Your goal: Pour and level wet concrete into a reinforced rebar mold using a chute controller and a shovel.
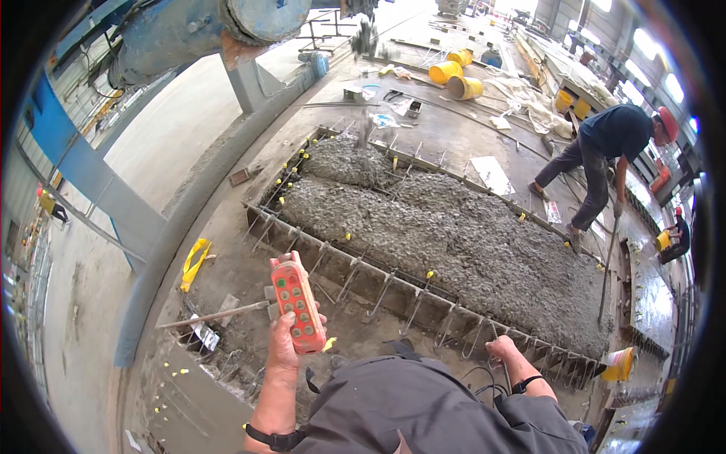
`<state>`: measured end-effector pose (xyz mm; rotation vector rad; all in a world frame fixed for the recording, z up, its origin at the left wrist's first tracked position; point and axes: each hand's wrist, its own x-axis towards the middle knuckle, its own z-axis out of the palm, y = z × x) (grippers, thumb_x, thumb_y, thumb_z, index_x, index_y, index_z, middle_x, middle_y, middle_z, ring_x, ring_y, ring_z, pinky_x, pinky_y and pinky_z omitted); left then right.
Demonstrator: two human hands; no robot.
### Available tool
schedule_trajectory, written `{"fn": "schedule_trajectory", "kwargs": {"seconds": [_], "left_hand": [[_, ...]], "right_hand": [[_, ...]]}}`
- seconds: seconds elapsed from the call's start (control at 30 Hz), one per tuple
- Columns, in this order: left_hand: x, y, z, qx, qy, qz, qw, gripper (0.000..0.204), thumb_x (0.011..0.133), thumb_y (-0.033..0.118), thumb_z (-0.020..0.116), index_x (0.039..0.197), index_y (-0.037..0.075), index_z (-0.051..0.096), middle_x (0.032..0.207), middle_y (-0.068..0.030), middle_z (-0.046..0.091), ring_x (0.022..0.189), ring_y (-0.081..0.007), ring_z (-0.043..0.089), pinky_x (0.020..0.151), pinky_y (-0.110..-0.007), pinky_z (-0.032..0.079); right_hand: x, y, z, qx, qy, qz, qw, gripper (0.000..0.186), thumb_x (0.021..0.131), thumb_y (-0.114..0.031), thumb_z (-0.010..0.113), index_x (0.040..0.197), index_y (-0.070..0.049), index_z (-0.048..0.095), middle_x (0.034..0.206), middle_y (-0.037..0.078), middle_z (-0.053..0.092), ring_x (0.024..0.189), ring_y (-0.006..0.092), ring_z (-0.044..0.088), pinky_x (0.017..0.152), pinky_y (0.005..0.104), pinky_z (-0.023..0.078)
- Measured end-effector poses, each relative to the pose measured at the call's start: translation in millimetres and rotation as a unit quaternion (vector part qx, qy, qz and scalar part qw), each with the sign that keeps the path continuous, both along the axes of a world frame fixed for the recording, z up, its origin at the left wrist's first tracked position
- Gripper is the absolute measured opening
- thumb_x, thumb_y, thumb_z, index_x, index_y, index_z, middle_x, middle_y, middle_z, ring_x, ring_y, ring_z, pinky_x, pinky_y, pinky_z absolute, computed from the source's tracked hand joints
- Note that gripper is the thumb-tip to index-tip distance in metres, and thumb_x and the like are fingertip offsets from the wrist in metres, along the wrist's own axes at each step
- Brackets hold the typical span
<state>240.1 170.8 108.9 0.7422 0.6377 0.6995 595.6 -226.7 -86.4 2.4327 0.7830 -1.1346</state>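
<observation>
My left hand (pixel 284 340) grips an orange-red handheld remote control (pixel 297 303) with rows of round buttons, thumb near its lower buttons. At the lower right, my right hand (pixel 501 349) is closed around a thin rod (pixel 494 333) at the near edge of a formwork. Inside the form, wet grey concrete (pixel 423 227) spreads unevenly, with bent rebar (pixel 382 287) sticking out along the near side and small yellow caps on some bars. Dark lumps of material (pixel 364 38) are falling toward the far left part of the form from an outlet cut off at the top.
Blue machinery (pixel 91 166) stands left. A co-worker in a red helmet (pixel 601 144) bends over the form's right end with a long tool; another crouches behind (pixel 677 234). A person (pixel 53 204) walks far left. Yellow buckets (pixel 446 72), yellow straps (pixel 195 261) and plastic sheeting lie around.
</observation>
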Motion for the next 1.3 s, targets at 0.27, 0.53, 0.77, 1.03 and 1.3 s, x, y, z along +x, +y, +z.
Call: {"fn": "schedule_trajectory", "kwargs": {"seconds": [0.27,0.53,0.77,1.03,1.3], "left_hand": [[-3.9,-3.2,-1.0,-0.006,-0.009,0.016,1.000,0.050,0.077,0.030,0.053,0.114,-0.003,0.049,0.100,-0.0150,0.058,0.078,-0.0255,0.063,0.062,-0.037,0.056],[-1.3,-0.8,-4.6,-0.003,-0.038,0.003,0.999,0.053,0.075,0.025,0.056,0.120,0.000,0.042,0.103,-0.0158,0.056,0.084,-0.0278,0.062,0.067,-0.041,0.055],[3.9,2.7,-2.3,0.016,-0.052,-0.002,0.999,0.056,0.074,0.024,0.058,0.122,0.002,0.040,0.105,-0.0159,0.055,0.086,-0.0281,0.061,0.067,-0.041,0.055],[9.0,9.2,0.8,0.016,-0.042,0.011,0.999,0.058,0.075,0.030,0.060,0.122,0.002,0.040,0.101,-0.0151,0.056,0.082,-0.0268,0.062,0.065,-0.039,0.055],[8.5,14.3,-5.0,0.016,-0.061,0.008,0.998,0.051,0.080,0.034,0.057,0.117,0.002,0.045,0.099,-0.0148,0.058,0.080,-0.0271,0.063,0.064,-0.038,0.055]], "right_hand": [[5.1,-15.7,-20.3,0.027,0.035,-0.087,0.995,0.014,0.081,-0.020,0.052,0.090,-0.015,0.062,0.077,0.006,0.064,0.075,0.0219,0.065,0.063,0.0335,0.055],[-16.2,14.6,32.3,0.037,0.032,-0.286,0.957,0.027,0.080,-0.031,0.057,0.082,-0.005,0.064,0.078,0.010,0.065,0.071,0.0239,0.065,0.056,0.0365,0.056],[-20.4,19.6,42.7,0.090,0.026,-0.286,0.954,0.035,0.078,-0.029,0.054,0.074,0.004,0.064,0.068,0.015,0.064,0.059,0.0267,0.063,0.052,0.0368,0.054],[-15.5,32.0,44.4,0.074,0.029,-0.329,0.941,0.031,0.081,-0.027,0.056,0.080,0.004,0.060,0.073,0.015,0.062,0.065,0.0274,0.064,0.053,0.0386,0.055],[6.9,25.3,3.8,0.078,0.048,-0.235,0.968,0.034,0.081,-0.031,0.058,0.075,0.003,0.061,0.067,0.015,0.061,0.058,0.0275,0.062,0.050,0.0395,0.054]]}}
